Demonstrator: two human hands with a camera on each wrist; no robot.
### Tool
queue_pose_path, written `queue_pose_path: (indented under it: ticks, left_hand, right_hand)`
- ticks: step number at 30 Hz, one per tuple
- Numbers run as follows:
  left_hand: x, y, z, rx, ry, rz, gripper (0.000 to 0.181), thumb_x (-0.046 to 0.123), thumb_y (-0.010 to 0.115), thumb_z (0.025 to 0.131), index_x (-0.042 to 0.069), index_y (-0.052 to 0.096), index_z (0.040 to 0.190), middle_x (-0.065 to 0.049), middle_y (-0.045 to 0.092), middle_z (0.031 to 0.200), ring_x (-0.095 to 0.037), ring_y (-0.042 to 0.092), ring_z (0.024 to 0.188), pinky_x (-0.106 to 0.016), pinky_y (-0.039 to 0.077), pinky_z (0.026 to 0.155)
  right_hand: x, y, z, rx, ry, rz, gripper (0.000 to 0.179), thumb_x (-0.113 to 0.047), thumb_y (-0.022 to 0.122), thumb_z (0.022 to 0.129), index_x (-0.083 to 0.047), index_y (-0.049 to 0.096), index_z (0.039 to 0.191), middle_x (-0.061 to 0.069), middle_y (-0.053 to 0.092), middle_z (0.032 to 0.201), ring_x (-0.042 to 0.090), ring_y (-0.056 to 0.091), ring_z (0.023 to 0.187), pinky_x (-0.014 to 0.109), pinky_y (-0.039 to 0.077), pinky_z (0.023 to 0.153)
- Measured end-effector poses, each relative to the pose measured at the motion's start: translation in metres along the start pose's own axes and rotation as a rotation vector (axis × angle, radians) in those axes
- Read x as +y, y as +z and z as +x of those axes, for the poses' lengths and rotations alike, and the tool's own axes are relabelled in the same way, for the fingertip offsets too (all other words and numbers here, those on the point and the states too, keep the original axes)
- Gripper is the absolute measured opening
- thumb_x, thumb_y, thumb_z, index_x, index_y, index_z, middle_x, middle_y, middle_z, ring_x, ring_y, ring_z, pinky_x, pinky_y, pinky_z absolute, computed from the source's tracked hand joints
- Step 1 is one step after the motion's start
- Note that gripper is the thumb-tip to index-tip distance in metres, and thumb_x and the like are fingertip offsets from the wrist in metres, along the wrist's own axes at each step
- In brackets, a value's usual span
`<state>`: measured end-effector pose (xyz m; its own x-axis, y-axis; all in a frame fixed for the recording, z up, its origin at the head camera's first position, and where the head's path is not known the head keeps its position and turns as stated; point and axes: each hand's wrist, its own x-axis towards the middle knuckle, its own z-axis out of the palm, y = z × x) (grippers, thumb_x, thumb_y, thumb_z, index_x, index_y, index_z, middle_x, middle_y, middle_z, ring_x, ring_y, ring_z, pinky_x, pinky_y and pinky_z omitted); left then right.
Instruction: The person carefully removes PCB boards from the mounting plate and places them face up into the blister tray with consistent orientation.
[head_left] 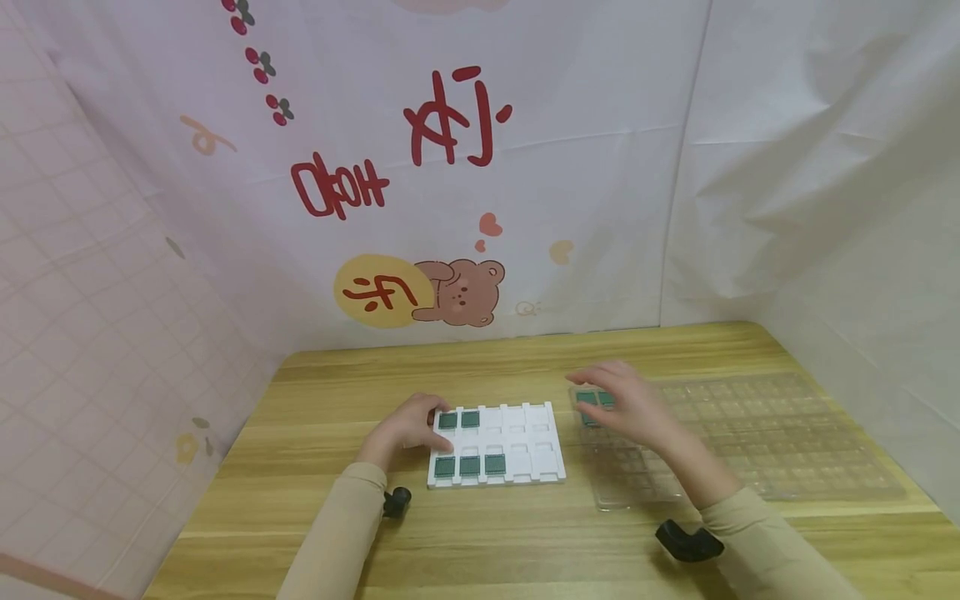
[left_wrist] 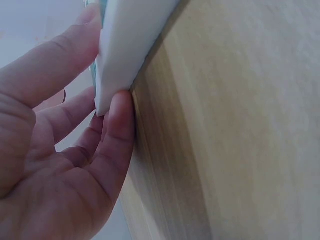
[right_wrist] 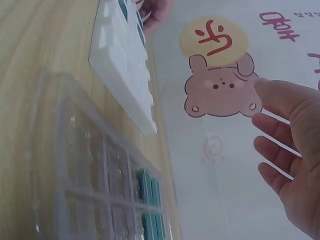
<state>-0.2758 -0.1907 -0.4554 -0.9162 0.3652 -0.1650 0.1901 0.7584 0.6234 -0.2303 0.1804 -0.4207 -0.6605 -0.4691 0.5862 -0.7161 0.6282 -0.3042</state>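
Green circuit-board modules [head_left: 469, 467] are seated in a white compartment tray [head_left: 525, 442]: three side by side in its near row and two in its far row, both rows filled from its left end. Laid on the wooden table [head_left: 480, 542], the white tray is held at its left end by the left hand [head_left: 408, 425], its edge grasped between thumb and fingers. To the right of the white tray, a clear plastic tray [head_left: 750, 433] is placed; at its far corner toward the white tray, more green modules are seen, partly hidden by the right hand [head_left: 622, 404]. That hand is held above the clear tray, its fingers released, parted and loosely bent, with nothing grasped. Beyond the white tray, a pale backdrop [head_left: 570, 183] is printed with a brown bear [head_left: 468, 296] and red characters [head_left: 450, 117].
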Motion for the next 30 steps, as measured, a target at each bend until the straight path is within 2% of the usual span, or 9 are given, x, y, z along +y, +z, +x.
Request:
queue_pose_path:
  ticks: [9,14,21,30]
  left_hand:
    - [0.001,0.000,0.000,0.005,0.000,0.023,0.061,0.020,0.094,0.067,0.007,0.064,0.119,-0.004,0.052,0.103,-0.020,0.046,0.095,-0.037,0.042,0.085]
    - [0.002,-0.001,0.000,0.003,0.000,0.023,0.062,0.020,0.094,0.067,0.007,0.064,0.119,-0.004,0.052,0.102,-0.020,0.046,0.094,-0.037,0.042,0.084]
    - [0.003,-0.001,-0.001,-0.001,0.006,0.022,0.062,0.020,0.093,0.068,0.006,0.063,0.120,-0.004,0.052,0.103,-0.020,0.046,0.095,-0.037,0.042,0.084]
    - [0.003,-0.002,-0.002,-0.003,0.014,0.020,0.062,0.019,0.093,0.067,0.006,0.063,0.120,-0.005,0.051,0.101,-0.020,0.046,0.093,-0.037,0.042,0.082]
  right_hand:
    - [-0.009,0.018,0.006,0.026,-0.083,0.046,0.043,-0.010,0.086,0.075,-0.006,0.069,0.115,0.004,0.068,0.109,0.027,0.058,0.103,0.047,0.045,0.087]
    - [-0.016,0.029,0.008,0.022,-0.110,0.071,0.044,-0.012,0.086,0.075,-0.009,0.069,0.115,0.002,0.067,0.108,0.027,0.058,0.103,0.046,0.044,0.088]
    - [-0.028,0.041,0.011,-0.016,-0.074,0.085,0.042,-0.017,0.085,0.077,-0.007,0.070,0.115,0.001,0.067,0.109,0.025,0.057,0.104,0.045,0.044,0.090]
    - [-0.039,0.058,0.011,-0.077,-0.042,0.106,0.042,-0.021,0.084,0.079,-0.012,0.070,0.118,-0.001,0.066,0.113,0.022,0.056,0.108,0.042,0.046,0.092]
